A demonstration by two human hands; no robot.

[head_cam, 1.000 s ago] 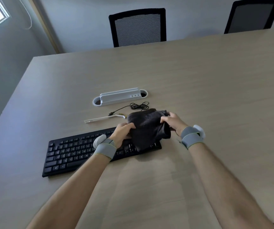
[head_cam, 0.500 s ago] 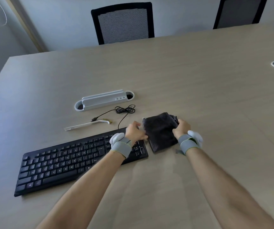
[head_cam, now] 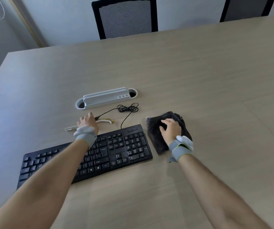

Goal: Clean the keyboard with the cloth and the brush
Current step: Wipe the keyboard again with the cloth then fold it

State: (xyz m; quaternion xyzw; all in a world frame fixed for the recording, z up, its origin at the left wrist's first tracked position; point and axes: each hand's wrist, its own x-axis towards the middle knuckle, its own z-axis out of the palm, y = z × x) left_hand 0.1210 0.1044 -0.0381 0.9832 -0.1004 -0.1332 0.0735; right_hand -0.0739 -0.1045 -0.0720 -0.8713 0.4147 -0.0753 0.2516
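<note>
**Q:** Where the head view looks down on the pale wood-grain table [head_cam: 199, 96], which hand is nearer the slim white plastic brush with brass-coloured bristles [head_cam: 106, 120]?

**A:** The left hand [head_cam: 87, 123]. The brush lies just behind the flat black full-size keyboard [head_cam: 124, 146], with its long axis roughly parallel to the keyboard's rear edge. Its bristles point toward the keyboard's right end and its handle tip toward the left. The hand covers the mid-handle from above with the fingers reaching forward, nearly straight. No curl round the handle is visible, and the palm hides any contact.

**Q:** And the dark grey fluffy folded cloth [head_cam: 155, 142]?

**A:** It lies just beside the keyboard's right end. The right hand [head_cam: 170, 129] rests on top, fingers spread and lightly bent, not gathered round the fabric.

**Q:** What does the coming move turn on?

**A:** Probably a pick-up of the brush, with the fingers closing across the handle, square to its long axis. The thin black coiled cable [head_cam: 128, 108] behind the keyboard ends near the fingertips and might snag.
</note>
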